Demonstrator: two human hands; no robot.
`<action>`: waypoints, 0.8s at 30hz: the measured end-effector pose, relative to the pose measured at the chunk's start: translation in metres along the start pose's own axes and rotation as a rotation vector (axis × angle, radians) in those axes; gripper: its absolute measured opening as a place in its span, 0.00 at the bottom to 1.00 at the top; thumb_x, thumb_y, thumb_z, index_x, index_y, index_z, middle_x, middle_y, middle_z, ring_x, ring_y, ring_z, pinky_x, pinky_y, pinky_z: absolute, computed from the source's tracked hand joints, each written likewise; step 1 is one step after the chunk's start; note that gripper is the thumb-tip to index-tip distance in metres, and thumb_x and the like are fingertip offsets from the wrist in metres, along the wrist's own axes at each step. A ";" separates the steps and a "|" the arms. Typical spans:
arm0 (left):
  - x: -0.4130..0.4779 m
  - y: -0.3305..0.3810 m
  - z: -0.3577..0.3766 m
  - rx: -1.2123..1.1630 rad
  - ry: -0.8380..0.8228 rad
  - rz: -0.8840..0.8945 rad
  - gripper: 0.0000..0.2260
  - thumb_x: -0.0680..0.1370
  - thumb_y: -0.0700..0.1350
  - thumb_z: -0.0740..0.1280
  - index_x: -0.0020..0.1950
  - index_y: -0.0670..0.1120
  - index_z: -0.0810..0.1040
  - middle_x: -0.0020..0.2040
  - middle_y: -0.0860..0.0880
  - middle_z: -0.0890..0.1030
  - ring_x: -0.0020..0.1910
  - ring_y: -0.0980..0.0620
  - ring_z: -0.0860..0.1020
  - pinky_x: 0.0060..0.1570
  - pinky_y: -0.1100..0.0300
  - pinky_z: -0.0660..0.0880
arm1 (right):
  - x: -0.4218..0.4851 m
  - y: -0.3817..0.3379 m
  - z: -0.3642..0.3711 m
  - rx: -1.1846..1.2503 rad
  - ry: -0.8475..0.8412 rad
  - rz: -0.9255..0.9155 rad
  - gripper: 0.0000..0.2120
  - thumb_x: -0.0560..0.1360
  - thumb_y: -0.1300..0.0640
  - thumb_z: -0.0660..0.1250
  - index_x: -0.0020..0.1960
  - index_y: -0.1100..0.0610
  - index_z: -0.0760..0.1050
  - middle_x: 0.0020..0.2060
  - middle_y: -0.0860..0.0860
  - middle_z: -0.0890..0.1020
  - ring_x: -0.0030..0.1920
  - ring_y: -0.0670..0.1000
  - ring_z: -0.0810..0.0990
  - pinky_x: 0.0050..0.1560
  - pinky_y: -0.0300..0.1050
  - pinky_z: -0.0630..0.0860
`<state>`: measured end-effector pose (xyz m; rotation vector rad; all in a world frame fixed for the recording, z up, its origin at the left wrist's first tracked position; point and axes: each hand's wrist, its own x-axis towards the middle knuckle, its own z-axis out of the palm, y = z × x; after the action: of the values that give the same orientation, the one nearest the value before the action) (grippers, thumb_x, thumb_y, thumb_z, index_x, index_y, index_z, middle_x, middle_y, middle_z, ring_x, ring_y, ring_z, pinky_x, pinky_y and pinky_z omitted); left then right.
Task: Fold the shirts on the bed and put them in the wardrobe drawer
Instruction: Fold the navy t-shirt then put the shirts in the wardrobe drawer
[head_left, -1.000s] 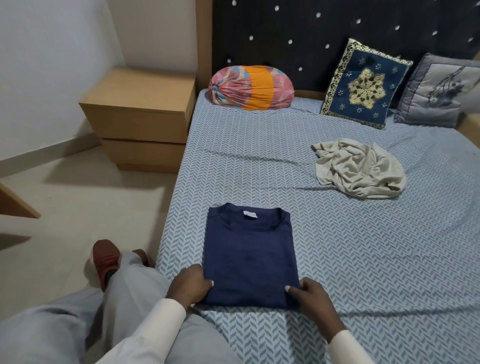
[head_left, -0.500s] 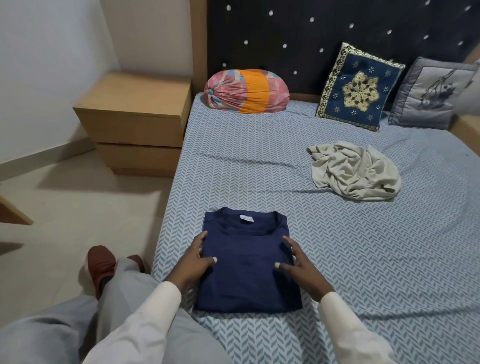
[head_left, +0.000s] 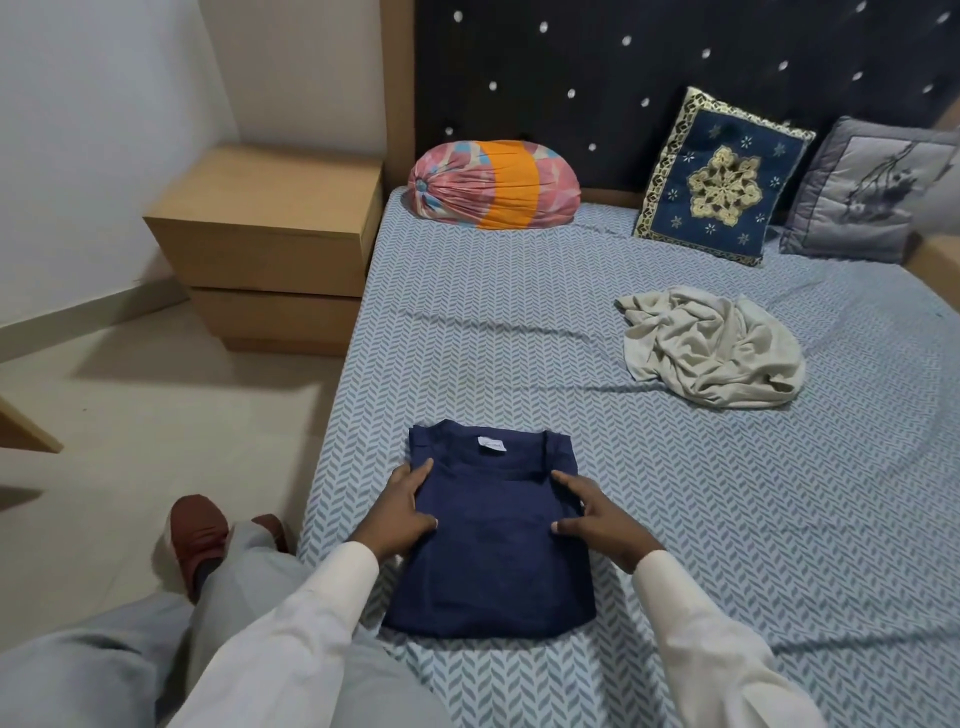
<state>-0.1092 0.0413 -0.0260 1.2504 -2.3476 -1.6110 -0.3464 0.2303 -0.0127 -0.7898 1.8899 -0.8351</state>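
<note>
A folded navy shirt (head_left: 493, 561) lies on the blue patterned bed (head_left: 519, 338) near its front left edge, collar and white label facing the headboard. My left hand (head_left: 402, 512) rests on the shirt's left side, fingers straight along the edge and thumb on the cloth. On the right side my right hand (head_left: 592, 517) presses in the same way. Neither hand curls round the fabric. A crumpled beige shirt (head_left: 711, 353) lies further back on the right of the bed.
A wooden bedside cabinet (head_left: 270, 244) with drawers stands left of the bed. A pink and orange bolster (head_left: 493, 184), a navy embroidered cushion (head_left: 722, 176) and a grey cushion (head_left: 862, 192) lean at the dark headboard. My legs and a brown shoe (head_left: 197, 540) are over the floor at left.
Both hands have slid from the shirt's near corners up along its sides to the upper half. The shirt has stayed in place.
</note>
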 end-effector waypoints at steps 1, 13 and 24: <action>-0.002 0.002 0.002 0.012 0.009 0.013 0.39 0.70 0.33 0.69 0.79 0.45 0.57 0.74 0.44 0.59 0.74 0.47 0.62 0.67 0.63 0.65 | 0.001 -0.004 0.002 -0.082 0.017 -0.016 0.38 0.71 0.66 0.72 0.77 0.53 0.62 0.72 0.47 0.62 0.72 0.49 0.65 0.69 0.41 0.67; -0.032 0.012 -0.019 0.044 0.063 0.233 0.41 0.72 0.32 0.65 0.80 0.50 0.52 0.78 0.52 0.52 0.76 0.53 0.58 0.68 0.64 0.65 | -0.017 -0.058 0.023 -0.416 0.140 -0.199 0.41 0.71 0.66 0.70 0.79 0.57 0.55 0.78 0.51 0.53 0.77 0.50 0.55 0.69 0.32 0.55; -0.028 -0.043 -0.123 -0.031 0.099 0.224 0.42 0.71 0.31 0.62 0.80 0.54 0.48 0.80 0.51 0.46 0.72 0.37 0.64 0.69 0.50 0.68 | 0.023 -0.167 0.119 -0.591 0.189 -0.374 0.36 0.68 0.74 0.66 0.75 0.62 0.64 0.73 0.54 0.62 0.69 0.47 0.64 0.63 0.21 0.56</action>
<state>-0.0106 -0.0420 0.0084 0.9952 -2.2978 -1.4750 -0.2172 0.0897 0.0658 -1.5039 2.2283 -0.5785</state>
